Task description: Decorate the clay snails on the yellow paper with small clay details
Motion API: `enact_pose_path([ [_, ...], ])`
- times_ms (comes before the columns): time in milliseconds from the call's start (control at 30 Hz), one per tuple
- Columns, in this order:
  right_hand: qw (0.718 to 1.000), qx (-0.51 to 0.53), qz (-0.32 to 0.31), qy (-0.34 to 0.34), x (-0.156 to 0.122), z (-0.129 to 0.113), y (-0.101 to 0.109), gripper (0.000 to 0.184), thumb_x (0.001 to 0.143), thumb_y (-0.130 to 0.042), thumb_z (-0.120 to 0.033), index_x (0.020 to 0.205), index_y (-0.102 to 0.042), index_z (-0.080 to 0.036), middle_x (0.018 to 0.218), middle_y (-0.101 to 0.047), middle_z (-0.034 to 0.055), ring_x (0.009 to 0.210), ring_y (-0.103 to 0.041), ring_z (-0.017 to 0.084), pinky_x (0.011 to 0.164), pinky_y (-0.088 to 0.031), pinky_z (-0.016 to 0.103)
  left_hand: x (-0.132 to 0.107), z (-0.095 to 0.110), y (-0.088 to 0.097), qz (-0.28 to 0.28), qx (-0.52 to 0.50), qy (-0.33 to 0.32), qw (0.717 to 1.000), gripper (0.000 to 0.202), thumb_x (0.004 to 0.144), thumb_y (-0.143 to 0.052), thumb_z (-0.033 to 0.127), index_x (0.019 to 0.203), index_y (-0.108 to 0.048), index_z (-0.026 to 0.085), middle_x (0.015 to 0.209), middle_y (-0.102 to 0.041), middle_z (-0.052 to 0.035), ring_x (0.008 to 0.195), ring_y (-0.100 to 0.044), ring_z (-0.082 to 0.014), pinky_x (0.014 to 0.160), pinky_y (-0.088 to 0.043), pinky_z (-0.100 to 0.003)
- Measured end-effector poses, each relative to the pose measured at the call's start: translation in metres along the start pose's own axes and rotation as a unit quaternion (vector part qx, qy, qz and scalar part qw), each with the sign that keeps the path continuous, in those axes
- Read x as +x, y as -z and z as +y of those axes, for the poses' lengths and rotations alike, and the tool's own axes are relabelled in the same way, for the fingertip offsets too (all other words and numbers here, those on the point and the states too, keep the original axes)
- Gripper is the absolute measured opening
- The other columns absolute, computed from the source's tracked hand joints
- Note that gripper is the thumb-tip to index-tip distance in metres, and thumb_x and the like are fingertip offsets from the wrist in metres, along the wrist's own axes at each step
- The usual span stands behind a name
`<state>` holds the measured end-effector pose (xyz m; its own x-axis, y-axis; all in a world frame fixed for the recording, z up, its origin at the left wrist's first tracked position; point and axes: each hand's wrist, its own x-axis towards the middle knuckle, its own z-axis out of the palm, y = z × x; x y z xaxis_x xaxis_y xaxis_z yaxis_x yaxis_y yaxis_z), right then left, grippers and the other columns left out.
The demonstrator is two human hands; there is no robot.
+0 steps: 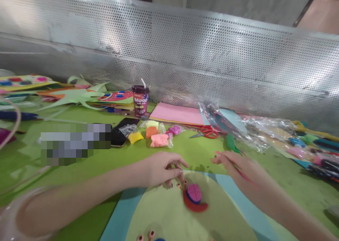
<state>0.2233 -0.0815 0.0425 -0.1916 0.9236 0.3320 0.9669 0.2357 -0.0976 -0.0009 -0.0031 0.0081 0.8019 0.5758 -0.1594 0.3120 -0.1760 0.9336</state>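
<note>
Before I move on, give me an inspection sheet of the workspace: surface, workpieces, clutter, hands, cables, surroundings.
Surface: green table; pale-green oval over blue paper.
Workpieces: red snail figure with a purple shell on the oval; more eyestalks at the bottom edge.
Clutter: small clay bags, red-handled scissors, dark phone, lidded cup.
Hands: left hand near the snail figure, fingers loosely curled, no held item visible; right hand holds a slim pink tool.
Cables: pale cord at the left edge, ends unseen.
Surroundings: perforated metal panel behind.
</note>
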Motion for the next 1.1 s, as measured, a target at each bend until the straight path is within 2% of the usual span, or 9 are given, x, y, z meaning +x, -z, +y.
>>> enact_pose_path([
  [133, 0.995, 0.067, -0.024, -0.066, -0.001, 0.002, 0.009, 0.031, 0.091, -0.032, -0.037, 0.083, -0.059, -0.023, 0.083, -0.066, 0.0030, 0.077, -0.062, 0.020, 0.065, -0.048, 0.029, 0.001, -0.001, 0.000, 0.004, 0.015, -0.007, 1.000, 0.026, 0.084, -0.043, 0.025, 0.107, -0.050, 0.016, 0.094, -0.064, -0.0060, 0.054, -0.054, -0.0061, 0.048, -0.042, -0.016],
  [267, 0.996, 0.038, -0.079, -0.005, 0.003, 0.008, 0.006, 0.027, 0.089, -0.034, -0.030, 0.087, -0.059, -0.020, 0.078, -0.062, 0.0061, 0.071, -0.058, 0.021, 0.065, -0.044, 0.033, 0.001, -0.002, 0.000, 0.001, 0.007, -0.012, 1.000, 0.026, 0.085, -0.043, 0.026, 0.107, -0.050, 0.017, 0.095, -0.065, -0.0058, 0.053, -0.053, -0.0057, 0.047, -0.041, -0.016],
  [333, 0.994, 0.055, -0.089, -0.016, 0.006, 0.011, 0.003, 0.031, 0.090, -0.031, -0.031, 0.088, -0.059, -0.020, 0.073, -0.060, 0.0040, 0.066, -0.057, 0.019, 0.061, -0.042, 0.030, 0.000, -0.001, 0.000, 0.002, 0.006, -0.011, 1.000, 0.025, 0.085, -0.043, 0.027, 0.106, -0.050, 0.016, 0.095, -0.065, -0.0055, 0.053, -0.052, -0.0056, 0.048, -0.042, -0.016],
  [433, 0.984, 0.126, -0.057, -0.108, 0.011, 0.011, -0.002, 0.043, 0.091, -0.028, -0.042, 0.072, -0.060, -0.021, 0.059, -0.054, 0.0004, 0.055, -0.052, 0.015, 0.050, -0.038, 0.025, 0.000, -0.001, -0.001, 0.004, 0.002, -0.007, 1.000, 0.025, 0.085, -0.043, 0.026, 0.107, -0.050, 0.016, 0.095, -0.065, -0.0059, 0.053, -0.052, -0.0056, 0.050, -0.043, -0.017],
  [533, 0.962, 0.207, -0.029, -0.176, 0.012, 0.008, -0.012, 0.047, 0.086, -0.036, -0.050, 0.055, -0.055, -0.019, 0.043, -0.041, -0.0028, 0.042, -0.042, 0.013, 0.041, -0.031, 0.024, 0.000, -0.002, 0.000, 0.000, 0.002, -0.003, 1.000, 0.025, 0.085, -0.043, 0.027, 0.107, -0.050, 0.017, 0.095, -0.065, -0.0053, 0.053, -0.052, -0.0056, 0.049, -0.042, -0.017],
  [633, 0.947, 0.273, -0.008, -0.171, 0.013, 0.007, -0.024, 0.038, 0.085, -0.038, -0.047, 0.062, -0.050, -0.021, 0.041, -0.036, -0.0060, 0.038, -0.038, 0.012, 0.042, -0.034, 0.023, 0.000, -0.004, 0.001, -0.002, 0.000, -0.003, 1.000, 0.025, 0.085, -0.043, 0.029, 0.107, -0.050, 0.018, 0.095, -0.065, -0.0041, 0.056, -0.054, -0.0063, 0.051, -0.043, -0.017],
  [767, 0.935, 0.314, 0.018, -0.166, 0.016, 0.010, -0.036, 0.038, 0.085, -0.040, -0.044, 0.055, -0.033, -0.022, 0.039, -0.034, -0.0081, 0.037, -0.037, 0.010, 0.057, -0.044, 0.025, 0.000, -0.004, 0.001, -0.002, -0.001, -0.002, 1.000, 0.025, 0.086, -0.043, 0.030, 0.106, -0.051, 0.019, 0.095, -0.065, -0.0030, 0.057, -0.055, -0.0065, 0.051, -0.043, -0.017],
  [967, 0.913, 0.349, 0.038, -0.206, 0.021, 0.012, -0.040, 0.043, 0.084, -0.044, -0.046, 0.049, -0.035, -0.022, 0.028, -0.033, -0.0087, 0.031, -0.037, 0.009, 0.061, -0.048, 0.025, -0.001, -0.001, -0.001, -0.003, -0.002, 0.013, 1.000, 0.025, 0.085, -0.043, 0.029, 0.107, -0.050, 0.019, 0.095, -0.065, -0.0031, 0.057, -0.055, -0.0063, 0.052, -0.044, -0.017],
  [1100, 0.899, 0.355, 0.045, -0.254, 0.022, 0.013, -0.038, 0.044, 0.081, -0.048, -0.049, 0.048, -0.040, -0.020, 0.026, -0.039, -0.0065, 0.024, -0.034, 0.007, 0.044, -0.043, 0.022, 0.000, -0.004, -0.001, -0.003, -0.011, 0.002, 1.000, 0.025, 0.085, -0.044, 0.032, 0.106, -0.051, 0.020, 0.094, -0.064, -0.0026, 0.060, -0.056, -0.0079, 0.055, -0.046, -0.019],
])
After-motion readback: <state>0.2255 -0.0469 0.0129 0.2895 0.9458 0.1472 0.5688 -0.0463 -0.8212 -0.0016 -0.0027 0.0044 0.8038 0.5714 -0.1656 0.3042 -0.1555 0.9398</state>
